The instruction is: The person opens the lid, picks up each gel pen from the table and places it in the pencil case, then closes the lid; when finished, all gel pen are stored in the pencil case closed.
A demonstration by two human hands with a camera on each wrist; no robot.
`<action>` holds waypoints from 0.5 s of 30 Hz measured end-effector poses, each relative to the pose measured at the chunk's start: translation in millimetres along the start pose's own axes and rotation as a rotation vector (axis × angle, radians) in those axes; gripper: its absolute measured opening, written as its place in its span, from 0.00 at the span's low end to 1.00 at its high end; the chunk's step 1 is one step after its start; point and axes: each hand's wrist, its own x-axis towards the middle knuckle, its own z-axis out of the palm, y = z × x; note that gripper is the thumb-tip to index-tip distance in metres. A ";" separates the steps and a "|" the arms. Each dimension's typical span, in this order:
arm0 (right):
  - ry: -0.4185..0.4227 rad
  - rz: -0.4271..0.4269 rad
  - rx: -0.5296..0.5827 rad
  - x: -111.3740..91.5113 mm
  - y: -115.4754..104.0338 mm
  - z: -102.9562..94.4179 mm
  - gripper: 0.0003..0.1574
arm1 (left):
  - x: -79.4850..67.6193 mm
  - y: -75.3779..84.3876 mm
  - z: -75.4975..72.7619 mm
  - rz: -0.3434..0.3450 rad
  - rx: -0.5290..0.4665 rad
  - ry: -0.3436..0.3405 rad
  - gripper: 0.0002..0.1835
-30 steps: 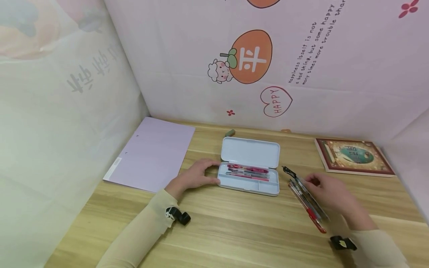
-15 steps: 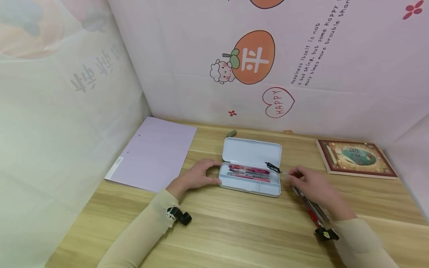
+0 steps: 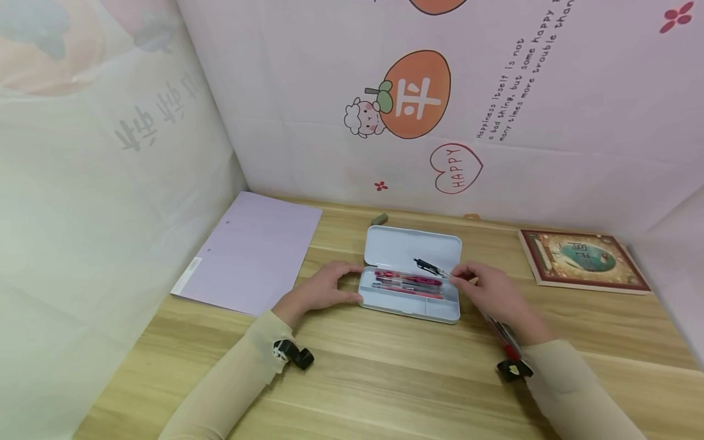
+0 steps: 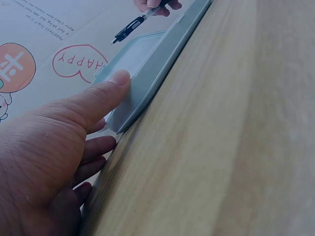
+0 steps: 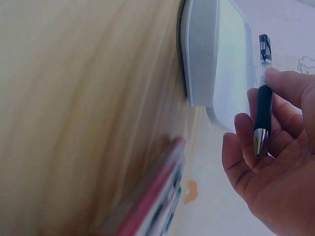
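**Right grip pinches a black pen over a pale blue pencil case**

The right grip is clamped on the black pen, thumb on one side and fingers on the other. It holds the pen around the clear part of the barrel, with the clip end pointing out over the rear of the pencil case and the metal tip turned back toward the palm. The left wrist view shows the pen in the air, apart from the case.

The left grip has thumb and fingers spread apart, touching the left end of the pencil case near its front and rear corners. The case lies on the desk, its lid swung back toward the wall. Several pens, pink ones among them, lie lengthwise in the rear compartment; a divider splits the front part.

Under the right wrist, a bundle of pens lies on the desk, blurred in the right wrist view and partly hidden in the head view.

A lilac folder with two holes lies to the left, and a book with an ornate cover to the far right. A small green block sits just behind the lid. Printed on the wall are an orange fruit, a sheep and a heart reading "HAPPY".
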 end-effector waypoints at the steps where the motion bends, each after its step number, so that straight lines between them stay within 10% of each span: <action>1: -0.005 -0.001 0.002 1.1 -1.0 1.1 0.17 | 0.7 0.6 0.3 0.001 -0.001 -0.001 0.39; 15: -0.039 -0.093 -0.007 25.9 -20.2 21.1 0.10 | -0.4 2.0 -0.3 0.021 -0.007 0.009 0.39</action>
